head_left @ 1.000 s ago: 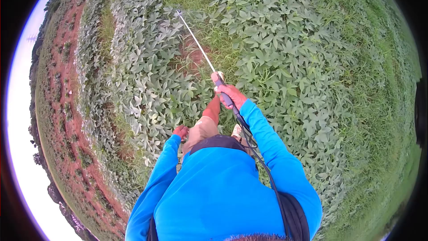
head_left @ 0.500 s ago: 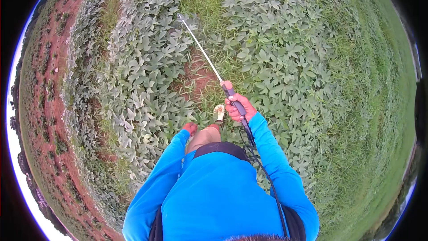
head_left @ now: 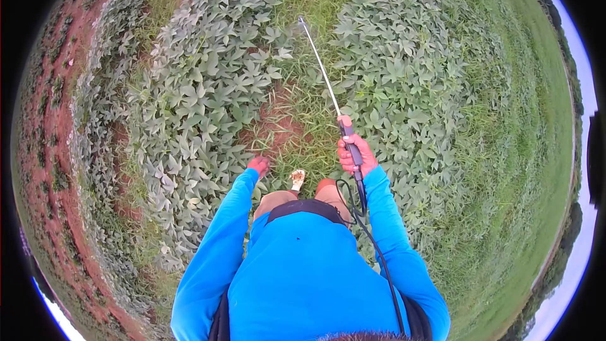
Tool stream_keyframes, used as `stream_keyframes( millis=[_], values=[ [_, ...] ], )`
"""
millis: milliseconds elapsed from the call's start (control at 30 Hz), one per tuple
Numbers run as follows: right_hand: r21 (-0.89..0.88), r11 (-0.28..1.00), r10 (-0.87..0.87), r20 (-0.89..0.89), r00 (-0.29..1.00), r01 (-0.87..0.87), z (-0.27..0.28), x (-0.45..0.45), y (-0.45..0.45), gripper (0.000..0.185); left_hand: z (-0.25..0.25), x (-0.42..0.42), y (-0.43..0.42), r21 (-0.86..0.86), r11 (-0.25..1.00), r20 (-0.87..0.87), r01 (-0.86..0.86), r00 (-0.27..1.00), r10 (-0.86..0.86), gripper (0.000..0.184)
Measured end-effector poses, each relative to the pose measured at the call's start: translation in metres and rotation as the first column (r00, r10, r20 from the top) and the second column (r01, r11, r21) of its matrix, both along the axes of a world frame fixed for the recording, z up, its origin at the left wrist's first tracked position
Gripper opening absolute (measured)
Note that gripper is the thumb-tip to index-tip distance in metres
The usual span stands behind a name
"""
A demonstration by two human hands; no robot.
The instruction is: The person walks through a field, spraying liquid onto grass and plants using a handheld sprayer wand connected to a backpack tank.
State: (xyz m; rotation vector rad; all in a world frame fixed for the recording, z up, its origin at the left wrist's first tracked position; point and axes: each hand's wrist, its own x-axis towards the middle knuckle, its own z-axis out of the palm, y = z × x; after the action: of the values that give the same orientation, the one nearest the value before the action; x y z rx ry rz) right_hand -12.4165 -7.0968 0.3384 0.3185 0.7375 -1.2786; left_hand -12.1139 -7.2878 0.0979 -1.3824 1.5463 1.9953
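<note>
My right hand (head_left: 357,155) is wrapped round the dark handle of a spray wand (head_left: 323,71). The wand's thin pale lance points forward and slightly left, its tip over the grassy strip between two leafy rows. From the handle's lower end a black hose (head_left: 382,257) loops back along my right side. Low on the left, my left hand (head_left: 259,165) hangs beside the left row's leaves, fingers loosely curled, with nothing visible in it. Faint mist seems to show around the wand's tip.
Broad-leaved plants form a left row (head_left: 196,82) and a right row (head_left: 404,57). Between them run grass and a bare red soil patch (head_left: 278,123). One pale, soiled shoe (head_left: 297,179) shows on the ground ahead of me. Reddish soil with small plants lies far left.
The wand's tip has swung right, from the left row's edge to over the grassy strip. My right hand has shifted right, and my left hand has moved slightly left and forward.
</note>
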Motion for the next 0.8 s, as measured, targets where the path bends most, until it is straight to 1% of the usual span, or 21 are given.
stream_keyframes(
  millis=[33, 67, 100, 167, 200, 267, 300, 367, 400, 433, 467, 500, 533, 567, 633, 700, 767, 800],
  values=[
    [0.031, 0.999, -0.012, -0.009, 1.0, 0.012, 0.001, -0.003, 0.005, 0.021, -0.002, 0.003, 0.0, 0.01, 1.0, 0.041, 0.005, 0.999, -0.005, 0.026],
    [0.034, 0.999, -0.003, -0.013, 1.0, 0.003, 0.0, -0.007, 0.01, 0.021, -0.013, 0.007, 0.003, -0.018, 1.0, 0.13, 0.013, 0.991, -0.01, 0.025],
    [0.068, 0.997, -0.022, 0.01, 1.0, 0.021, 0.0, -0.011, 0.014, 0.021, -0.018, 0.011, 0.005, -0.015, 1.0, 0.126, 0.005, 0.992, -0.003, 0.025],
    [0.103, 0.994, -0.035, 0.029, 0.999, 0.032, -0.003, -0.015, 0.016, 0.021, -0.027, 0.022, 0.008, 0.056, 0.998, 0.179, 0.0, 0.984, -0.01, 0.021],
    [0.166, 0.985, -0.04, -0.039, 0.998, 0.046, -0.005, -0.016, 0.015, 0.022, -0.027, 0.027, 0.011, 0.099, 0.995, 0.183, -0.014, 0.983, -0.005, 0.018],
    [0.289, 0.953, -0.031, -0.2, 0.979, 0.089, 0.002, -0.019, 0.005, 0.024, -0.022, 0.032, 0.016, 0.118, 0.992, 0.21, -0.047, 0.978, 0.021, 0.018],
    [0.292, 0.952, -0.03, -0.203, 0.979, 0.09, -0.002, -0.019, 0.0, 0.024, -0.019, 0.031, 0.018, 0.135, 0.988, 0.238, -0.076, 0.97, 0.042, 0.018],
    [0.323, 0.928, -0.075, -0.323, 0.943, 0.185, -0.012, -0.023, -0.013, 0.025, -0.019, 0.028, 0.019, 0.153, 0.986, 0.261, -0.073, 0.965, 0.031, 0.018],
    [0.331, 0.925, -0.11, -0.243, 0.964, 0.188, -0.009, -0.029, -0.022, 0.025, -0.023, 0.026, 0.016, 0.165, 0.983, 0.285, -0.074, 0.958, 0.024, 0.017],
    [0.329, 0.927, -0.103, -0.241, 0.965, 0.181, -0.015, -0.038, -0.028, 0.025, -0.027, 0.026, 0.014, 0.178, 0.981, 0.312, -0.078, 0.95, 0.019, 0.017],
    [0.256, 0.956, -0.117, -0.128, 0.985, 0.147, -0.02, -0.047, -0.034, 0.025, -0.029, 0.026, 0.014, 0.187, 0.974, 0.256, -0.125, 0.964, 0.074, 0.016],
    [0.177, 0.977, -0.121, -0.012, 0.993, 0.121, -0.024, -0.056, -0.039, 0.025, -0.032, 0.022, 0.011, 0.184, 0.974, 0.261, -0.134, 0.962, 0.083, 0.016],
    [0.131, 0.986, -0.117, 0.071, 0.991, 0.107, -0.028, -0.064, -0.044, 0.025, -0.035, 0.018, 0.008, 0.181, 0.971, 0.212, -0.153, 0.971, 0.113, 0.016],
    [0.128, 0.987, -0.109, 0.077, 0.991, 0.098, -0.028, -0.071, -0.053, 0.025, -0.033, 0.011, 0.002, 0.178, 0.969, 0.162, -0.172, 0.976, 0.144, 0.017],
    [-0.029, 0.999, -0.026, 0.193, 0.981, 0.032, -0.029, -0.085, -0.073, 0.023, -0.031, -0.009, -0.009, 0.182, 0.96, 0.146, -0.213, 0.971, 0.187, 0.018],
    [-0.073, 0.997, 0.012, 0.191, 0.982, 0.002, -0.028, -0.099, -0.095, 0.022, -0.035, -0.03, -0.026, 0.179, 0.951, 0.131, -0.254, 0.964, 0.233, 0.018],
    [-0.138, 0.988, 0.097, 0.174, 0.98, -0.073, -0.025, -0.115, -0.117, 0.023, -0.039, -0.052, -0.045, 0.214, 0.956, 0.096, -0.203, 0.978, 0.186, 0.02],
    [-0.151, 0.985, 0.115, 0.182, 0.977, -0.087, -0.021, -0.124, -0.127, 0.023, -0.031, -0.068, -0.054, 0.131, 0.976, 0.137, -0.176, 0.978, 0.158, 0.02]
  ],
)
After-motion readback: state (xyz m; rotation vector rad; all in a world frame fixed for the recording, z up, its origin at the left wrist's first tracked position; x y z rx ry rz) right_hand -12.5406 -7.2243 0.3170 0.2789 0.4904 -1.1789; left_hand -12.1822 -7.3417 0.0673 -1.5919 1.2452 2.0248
